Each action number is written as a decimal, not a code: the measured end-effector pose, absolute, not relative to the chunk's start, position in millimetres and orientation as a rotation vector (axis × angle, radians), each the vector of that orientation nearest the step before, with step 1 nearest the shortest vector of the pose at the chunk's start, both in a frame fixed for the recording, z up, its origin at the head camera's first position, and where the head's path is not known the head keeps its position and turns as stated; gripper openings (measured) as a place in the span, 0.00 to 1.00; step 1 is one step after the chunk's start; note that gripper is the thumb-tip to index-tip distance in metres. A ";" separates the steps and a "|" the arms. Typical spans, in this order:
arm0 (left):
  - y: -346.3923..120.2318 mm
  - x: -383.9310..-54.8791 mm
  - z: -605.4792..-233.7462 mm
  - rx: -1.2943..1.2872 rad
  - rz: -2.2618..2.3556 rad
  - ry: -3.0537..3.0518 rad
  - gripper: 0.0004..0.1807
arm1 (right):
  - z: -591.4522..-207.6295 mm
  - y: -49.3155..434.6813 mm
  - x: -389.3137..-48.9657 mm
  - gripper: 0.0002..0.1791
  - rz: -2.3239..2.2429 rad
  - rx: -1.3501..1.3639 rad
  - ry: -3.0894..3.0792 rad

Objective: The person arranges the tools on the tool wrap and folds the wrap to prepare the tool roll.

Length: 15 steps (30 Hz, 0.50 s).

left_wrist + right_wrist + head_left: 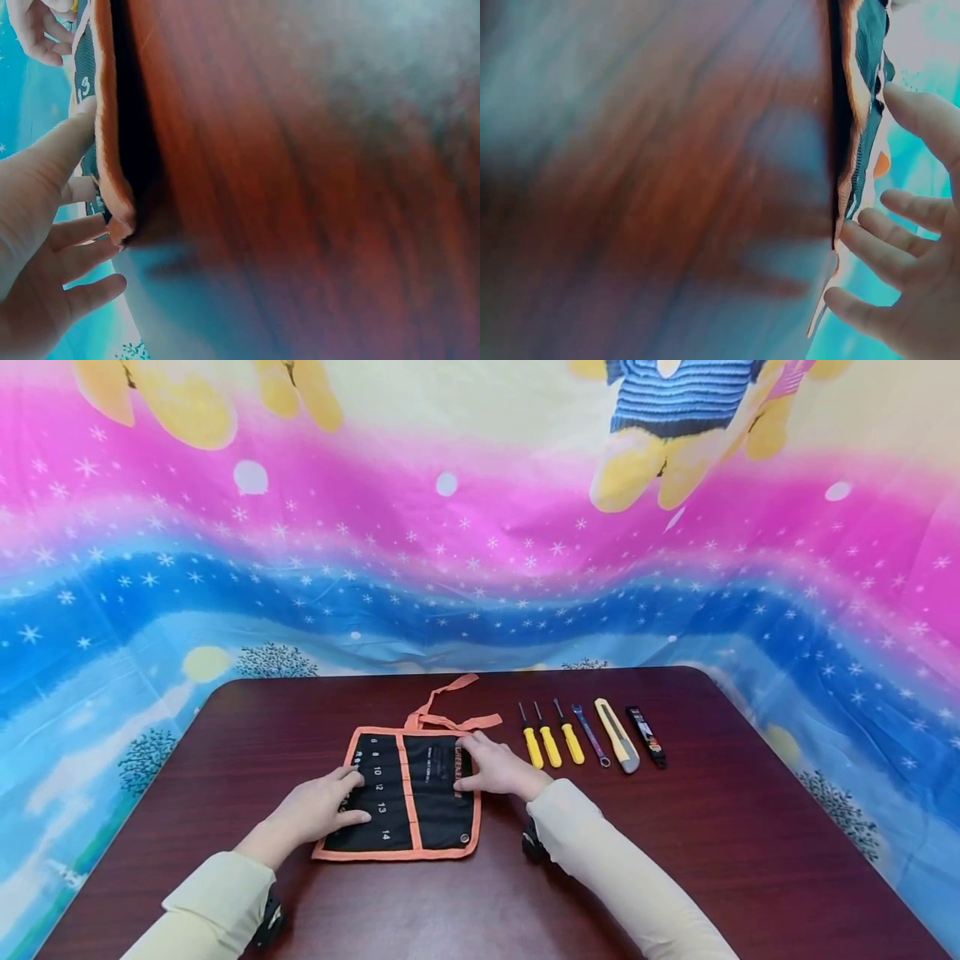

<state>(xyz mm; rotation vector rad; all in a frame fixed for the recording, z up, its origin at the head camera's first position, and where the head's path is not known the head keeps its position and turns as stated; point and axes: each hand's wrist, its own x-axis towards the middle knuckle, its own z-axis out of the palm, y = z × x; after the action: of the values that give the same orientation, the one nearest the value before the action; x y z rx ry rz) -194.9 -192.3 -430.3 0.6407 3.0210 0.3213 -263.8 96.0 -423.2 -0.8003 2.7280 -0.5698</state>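
Observation:
A black fabric tool roll [390, 814] with orange edging lies spread on the table in the head view, with white size numbers down its left part and a snap at the lower right corner. My left hand [318, 806] rests on its left side, fingers apart and straight or slightly bent. On the upper right part my right hand [501, 767] touches the cloth with thumb and fingers spread. In the left wrist view the roll's orange edge [109, 112] runs past the thumb. The right wrist view shows loose, parted fingers [877, 251] beside the roll's edge [855, 97].
Orange ties [442, 720] trail from the roll's far edge. To its right lie several yellow-handled screwdrivers [550, 747], a combination wrench [591, 735], a yellow utility knife [617, 735] and a small black pack [647, 737]. A printed cloth [480, 568] hangs behind the dark red table [712, 860].

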 end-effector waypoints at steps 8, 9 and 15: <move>-191.2 -191.6 -433.2 0.614 0.431 2.906 0.49 | -424.6 106.3 -268.8 0.39 -0.562 -0.808 2.662; -191.4 -191.1 -433.3 0.616 0.452 2.888 0.50 | -424.8 107.7 -269.9 0.40 -0.558 -0.810 2.655; -191.0 -189.5 -435.1 0.662 0.527 2.837 0.54 | -424.1 114.2 -273.4 0.42 -0.514 -0.827 2.635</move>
<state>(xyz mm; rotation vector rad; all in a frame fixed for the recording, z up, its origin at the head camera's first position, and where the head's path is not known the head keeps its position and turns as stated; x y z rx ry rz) -189.5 -191.0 -435.1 0.6616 2.8372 0.5272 -273.4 114.2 -424.1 -0.8275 2.6355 -0.5145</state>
